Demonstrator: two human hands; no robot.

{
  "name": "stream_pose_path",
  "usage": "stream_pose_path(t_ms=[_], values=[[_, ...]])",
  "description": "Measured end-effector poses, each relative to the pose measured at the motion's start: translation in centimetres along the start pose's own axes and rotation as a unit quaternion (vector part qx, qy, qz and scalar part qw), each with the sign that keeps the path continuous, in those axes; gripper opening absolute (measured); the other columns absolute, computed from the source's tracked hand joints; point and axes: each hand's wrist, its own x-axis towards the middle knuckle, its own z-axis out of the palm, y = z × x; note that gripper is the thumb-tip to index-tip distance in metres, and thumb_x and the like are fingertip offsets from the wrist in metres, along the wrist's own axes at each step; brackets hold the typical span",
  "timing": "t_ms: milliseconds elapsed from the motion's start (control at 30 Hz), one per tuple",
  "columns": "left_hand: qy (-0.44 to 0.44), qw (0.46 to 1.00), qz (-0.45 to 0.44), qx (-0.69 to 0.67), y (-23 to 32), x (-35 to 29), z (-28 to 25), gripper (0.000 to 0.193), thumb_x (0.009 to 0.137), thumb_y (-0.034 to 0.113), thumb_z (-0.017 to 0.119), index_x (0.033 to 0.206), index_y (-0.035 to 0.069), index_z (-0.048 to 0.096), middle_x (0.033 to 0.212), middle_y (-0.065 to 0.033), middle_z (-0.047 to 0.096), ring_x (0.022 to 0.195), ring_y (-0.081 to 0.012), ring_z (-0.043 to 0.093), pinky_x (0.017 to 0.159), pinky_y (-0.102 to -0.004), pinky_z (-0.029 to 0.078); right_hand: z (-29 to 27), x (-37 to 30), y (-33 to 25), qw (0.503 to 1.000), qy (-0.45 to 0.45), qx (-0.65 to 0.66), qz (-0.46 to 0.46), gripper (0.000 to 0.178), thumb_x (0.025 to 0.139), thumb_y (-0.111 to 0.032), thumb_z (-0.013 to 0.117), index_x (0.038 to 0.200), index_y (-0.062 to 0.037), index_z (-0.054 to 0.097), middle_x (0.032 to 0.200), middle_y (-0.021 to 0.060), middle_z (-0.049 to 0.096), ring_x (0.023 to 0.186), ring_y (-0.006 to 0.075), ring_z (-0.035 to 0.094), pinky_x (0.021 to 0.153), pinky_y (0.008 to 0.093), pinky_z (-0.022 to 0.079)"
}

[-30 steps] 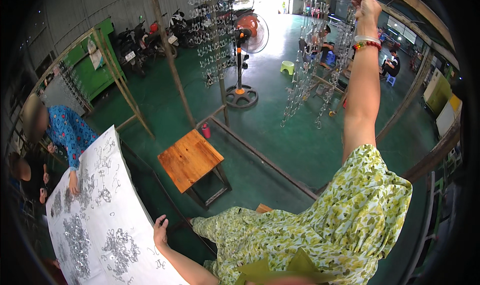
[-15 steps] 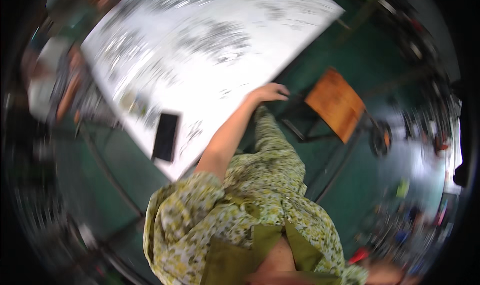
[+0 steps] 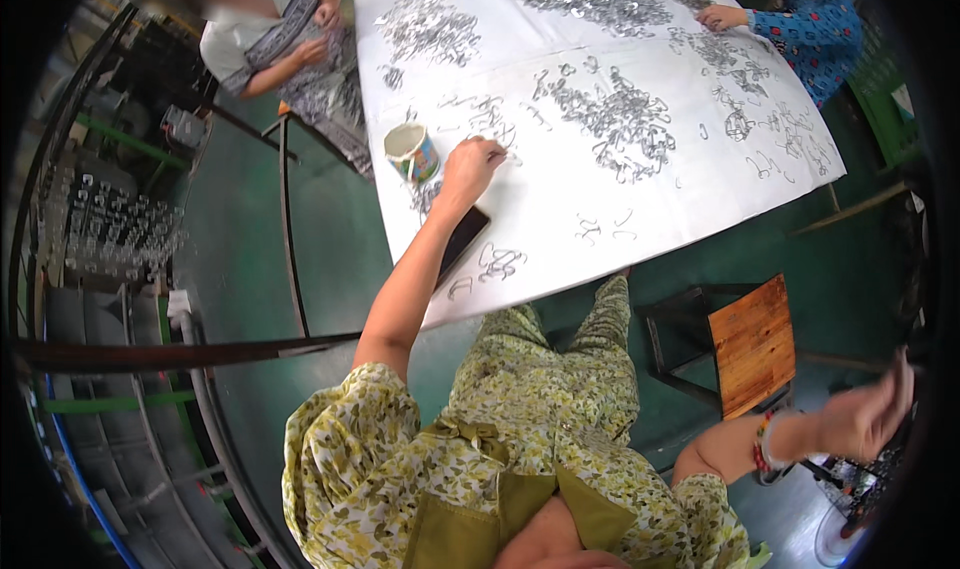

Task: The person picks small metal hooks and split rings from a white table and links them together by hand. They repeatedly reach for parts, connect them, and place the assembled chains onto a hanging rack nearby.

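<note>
Over the white tabletop [image 3: 560, 269], my left hand [image 3: 470, 177] reaches out with its fingers pinched together beside a few thin, dark, curved metal pieces [image 3: 490, 119]. Anything between the fingertips is too small to make out. Just left of that hand stands a cup with a colourful outside [image 3: 428, 157] and a pale inside. A dark phone [image 3: 464, 243] lies partly under my left forearm. Off the table at the far right, my right hand [image 3: 865, 417] is raised, slightly blurred, its fingers stretched out and nothing visible in them. A red beaded bracelet [image 3: 762, 447] circles that wrist.
Heaps of small metal pieces [image 3: 615, 119] spread over the table. A wooden-topped stool [image 3: 752, 347] stands at the right. One co-worker [image 3: 280, 54] sits at the left edge; another's blue patterned sleeve [image 3: 805, 37] reaches in at the right. A dark rail [image 3: 230, 353] crosses the left side.
The view has swung, so the table appears farther right. My left hand has moved from the table's front edge onto the tabletop near the cup. My right hand has risen.
</note>
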Motion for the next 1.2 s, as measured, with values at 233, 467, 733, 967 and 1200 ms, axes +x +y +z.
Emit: stream_pose_path(t_ms=[233, 467, 733, 967, 1200], values=[[-0.034, 0.989, 0.026, 0.143, -0.7, 0.9, 2.5, 0.01, 0.082, 0.014, 0.07, 0.087, 0.006, 0.07, 0.093, -0.0115, 0.061, 0.098, -0.0312, 0.058, 0.079, -0.0413, 0.052, 17.2, -12.8, 0.8, 0.845, -0.409, 0.205, 0.278, 0.023, 0.092, -0.005, 0.059, 0.113, -0.0016, 0.068, 0.101, 0.0137, 0.069, 0.087, 0.0213, 0.065, 0.08, 0.0289, 0.05], [-0.025, 0.983, 0.047, 0.174, -1.7, 1.7, 3.3, 0.01, 0.083, 0.009, 0.064, 0.088, 0.001, 0.063, 0.095, -0.0154, 0.058, 0.098, -0.0333, 0.057, 0.077, -0.0438, 0.053, 24.9, -20.2, -4.6, 0.75, -0.56, 0.19, 0.296, 0.026, 0.087, -0.02, 0.069, 0.102, 0.0017, 0.07, 0.094, 0.0202, 0.07, 0.082, 0.0334, 0.068, 0.07, 0.0406, 0.053], [-0.051, 0.96, 0.088, 0.262, -1.4, 1.9, 3.6, 0.018, 0.073, -0.002, 0.062, 0.091, -0.003, 0.06, 0.099, -0.018, 0.057, 0.1, -0.0326, 0.057, 0.072, -0.0387, 0.056, 31.0, -25.0, -7.4, 0.815, -0.533, 0.109, 0.199, 0.022, 0.08, -0.02, 0.074, 0.083, -0.0001, 0.066, 0.085, 0.0184, 0.068, 0.08, 0.0382, 0.066, 0.067, 0.0462, 0.052], [-0.047, 0.968, 0.056, 0.238, -0.3, 0.3, 4.1, 0.023, 0.077, -0.001, 0.06, 0.099, -0.003, 0.055, 0.099, -0.0175, 0.057, 0.096, -0.0314, 0.058, 0.072, -0.0382, 0.055, 28.8, -23.2, -6.6, 0.729, -0.452, 0.302, 0.416, 0.012, 0.086, -0.01, 0.067, 0.088, -0.0002, 0.06, 0.074, 0.0117, 0.067, 0.064, 0.021, 0.063, 0.054, 0.0317, 0.047], [0.013, 0.999, -0.02, 0.041, 0.7, 1.3, 3.2, 0.017, 0.089, 0.003, 0.049, 0.103, -0.006, 0.054, 0.099, -0.0221, 0.059, 0.097, -0.0365, 0.058, 0.073, -0.0404, 0.053, 24.4, -19.9, -7.2, 0.646, -0.374, 0.438, 0.5, 0.012, 0.094, -0.002, 0.058, 0.104, 0.0041, 0.056, 0.077, 0.01, 0.066, 0.062, 0.0099, 0.059, 0.052, 0.0216, 0.045]])
